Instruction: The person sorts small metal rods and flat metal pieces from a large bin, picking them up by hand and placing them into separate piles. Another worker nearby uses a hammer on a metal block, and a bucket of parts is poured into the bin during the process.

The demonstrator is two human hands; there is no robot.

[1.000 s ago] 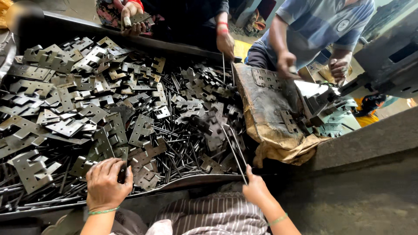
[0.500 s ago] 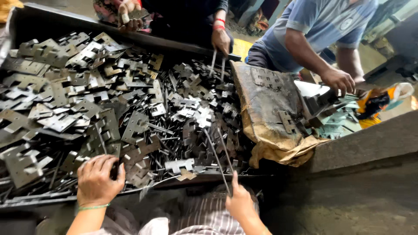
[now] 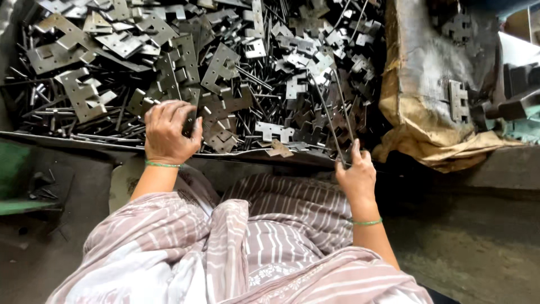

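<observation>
Two hands (image 3: 166,132), flat steel plates (image 3: 185,59), thin rods (image 3: 336,115)

- A low ledge (image 3: 467,169) of grey concrete runs along the right, dusty and worn
- The floor (image 3: 478,253) below it is bare, stained concrete
- A green surface (image 3: 14,169) shows at the left edge
- Soft daylight, no hard shadows

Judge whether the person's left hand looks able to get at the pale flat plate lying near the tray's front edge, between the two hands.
Probably yes. The left hand rests on the pile, and the pale plate lies uncovered on top with only loose plates between; the right hand holds thin rods beside it.
</observation>
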